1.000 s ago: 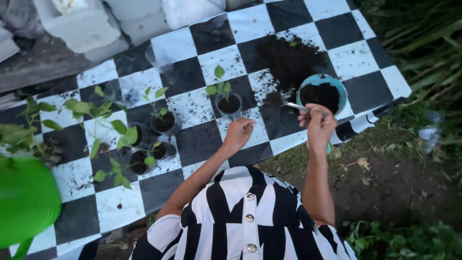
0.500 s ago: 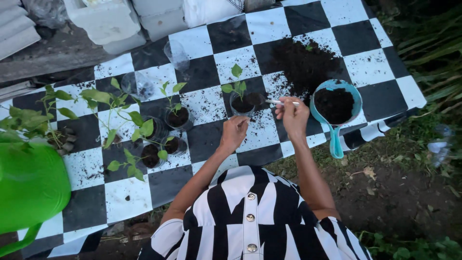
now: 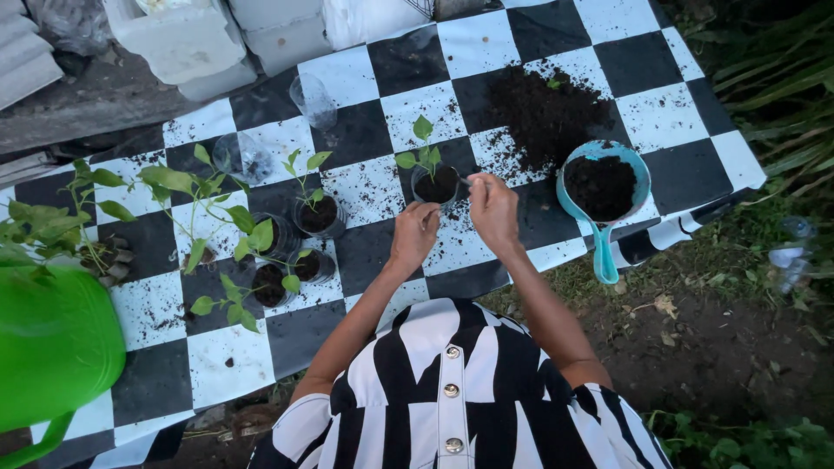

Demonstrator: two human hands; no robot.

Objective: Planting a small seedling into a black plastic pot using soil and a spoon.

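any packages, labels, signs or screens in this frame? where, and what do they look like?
No labels, signs or screens show.
White foam boxes: top left, beyond the checkered cloth, blocky, white.
White bag: top centre edge, soft, white.
Clear plastic bag: top left corner, crumpled.
Clear plastic cup: on the cloth near the boxes, on its side.

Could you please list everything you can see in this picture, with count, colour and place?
cloth: one, black-and-white checks, covering the ground.
seedling cup: one, clear, soil-filled, at the hands.
other seedling cups: several, left of it.
empty cups: two, clear, far side.
soil pile: one, dark, far right.
scoop: one, teal, full of soil, right.
watering can: one, green, lower left.
blocks: several, white, top edge.
left hand: beside the cup.
right hand: holds a small tool at the cup.
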